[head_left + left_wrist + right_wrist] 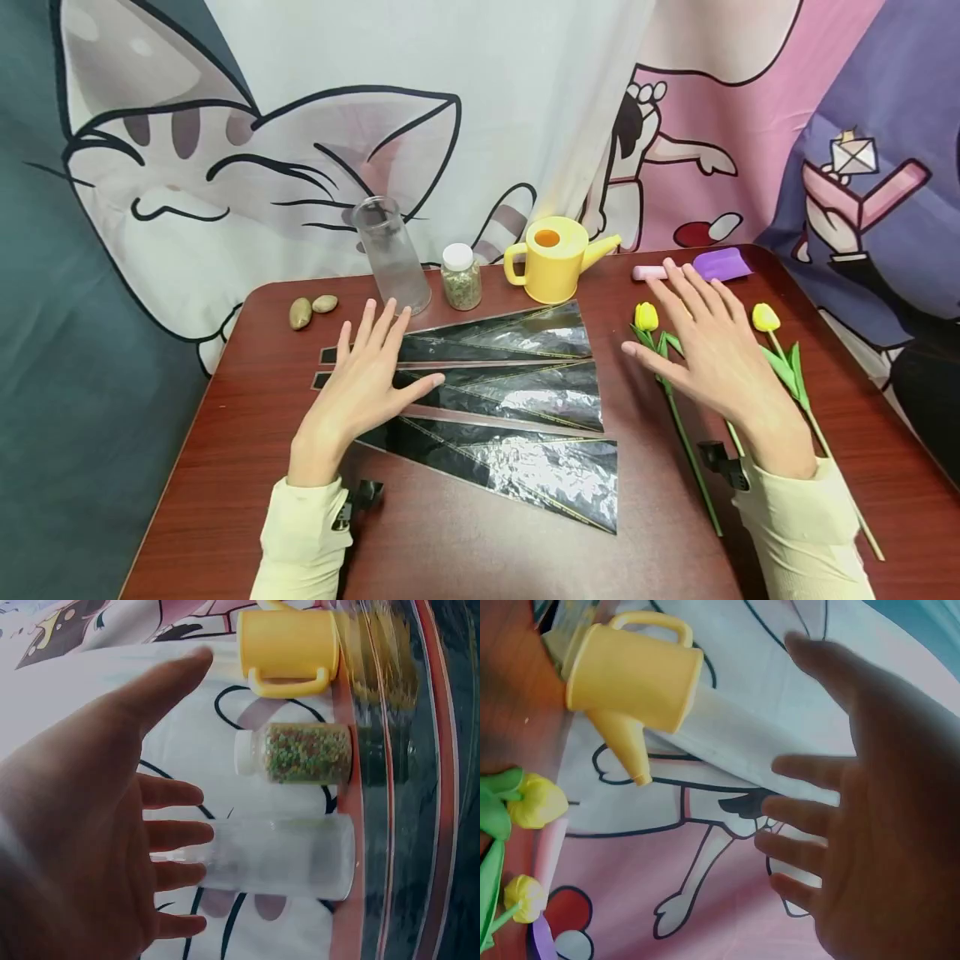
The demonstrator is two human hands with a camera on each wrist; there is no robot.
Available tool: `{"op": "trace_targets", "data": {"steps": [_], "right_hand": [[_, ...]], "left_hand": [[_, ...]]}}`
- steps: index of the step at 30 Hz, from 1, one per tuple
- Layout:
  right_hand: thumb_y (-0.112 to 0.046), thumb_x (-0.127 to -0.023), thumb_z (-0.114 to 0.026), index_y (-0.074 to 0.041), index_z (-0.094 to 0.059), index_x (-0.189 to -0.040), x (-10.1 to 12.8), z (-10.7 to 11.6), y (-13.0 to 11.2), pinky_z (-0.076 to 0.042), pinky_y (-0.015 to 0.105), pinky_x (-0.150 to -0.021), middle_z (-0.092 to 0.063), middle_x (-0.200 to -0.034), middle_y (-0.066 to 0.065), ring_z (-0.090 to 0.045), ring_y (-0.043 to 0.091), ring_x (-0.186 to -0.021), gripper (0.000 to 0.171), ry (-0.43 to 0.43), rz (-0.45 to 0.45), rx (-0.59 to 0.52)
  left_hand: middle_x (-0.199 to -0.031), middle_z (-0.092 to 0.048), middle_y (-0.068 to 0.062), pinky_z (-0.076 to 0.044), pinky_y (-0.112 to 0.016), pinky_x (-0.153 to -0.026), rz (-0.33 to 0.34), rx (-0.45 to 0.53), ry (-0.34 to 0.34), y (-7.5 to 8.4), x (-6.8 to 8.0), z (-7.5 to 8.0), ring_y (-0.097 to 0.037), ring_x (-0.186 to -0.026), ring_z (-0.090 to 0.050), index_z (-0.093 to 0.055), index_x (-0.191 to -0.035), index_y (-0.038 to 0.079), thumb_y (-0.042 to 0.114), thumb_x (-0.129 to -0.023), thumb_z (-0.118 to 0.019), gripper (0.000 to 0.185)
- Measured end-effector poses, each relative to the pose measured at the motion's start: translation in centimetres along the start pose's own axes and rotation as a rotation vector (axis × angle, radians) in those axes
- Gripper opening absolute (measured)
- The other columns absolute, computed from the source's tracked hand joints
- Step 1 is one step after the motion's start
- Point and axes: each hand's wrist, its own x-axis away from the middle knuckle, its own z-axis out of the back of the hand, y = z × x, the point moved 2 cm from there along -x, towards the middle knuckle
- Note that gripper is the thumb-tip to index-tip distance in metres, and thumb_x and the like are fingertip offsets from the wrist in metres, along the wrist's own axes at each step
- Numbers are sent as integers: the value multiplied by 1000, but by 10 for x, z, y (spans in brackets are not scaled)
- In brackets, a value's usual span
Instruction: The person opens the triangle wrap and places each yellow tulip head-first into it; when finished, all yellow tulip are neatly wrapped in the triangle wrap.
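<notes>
My left hand hovers with fingers straight and spread over the left ends of several black glossy tapered sheets. Nothing is in its grasp. Just beyond its fingertips stands a clear glass cylinder, seen sideways in the left wrist view. My right hand, also flat and holding nothing, is above yellow tulips on long green stems. One tulip flower shows left of it and another tulip flower right of it; the hand and forearm partly hide a further stem.
A white-lidded jar of small greenish bits and a yellow watering can stand along the back of the brown table. Two stones lie at back left. A purple scoop with a pink handle lies at back right, before a printed curtain.
</notes>
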Motion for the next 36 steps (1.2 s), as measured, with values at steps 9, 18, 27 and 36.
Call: {"op": "trace_targets", "data": {"steps": [9,18,27,36], "right_hand": [[-30,-89,-72,-3,-59,-129,28,8,5,-41,53,-70,-59,-102,18,-53,36,-90,50,111,-317,-85],[-31,-88,-71,-6,-74,-95,61,-22,16,-44,49,-49,-70,-86,19,-62,42,-70,26,-133,-493,-99],[-28,-86,-74,-5,-76,-89,68,-38,21,-45,47,-49,-69,-79,12,-62,36,-67,22,-279,-531,-136],[-28,-87,-74,-5,-76,-90,70,-44,20,-42,40,-49,-67,-73,6,-58,26,-62,22,-331,-561,-170]], "left_hand": [[-142,-49,-13,-36,-51,-105,-182,-54,82,44,-55,-37,-33,-130,-43,-54,-140,9,46,-96,-59,57],[-120,-58,-3,-47,-39,-86,-206,59,-70,107,-131,-96,-23,-110,-52,-70,-122,18,29,-96,-65,29],[-116,-59,-3,-48,-41,-88,-176,-41,-116,122,-151,-118,-26,-109,-53,-72,-120,18,29,-91,-72,31],[-109,-62,0,-49,-39,-85,-155,-4,-69,116,-152,-126,-23,-103,-54,-78,-108,21,31,-88,-75,23]]}}
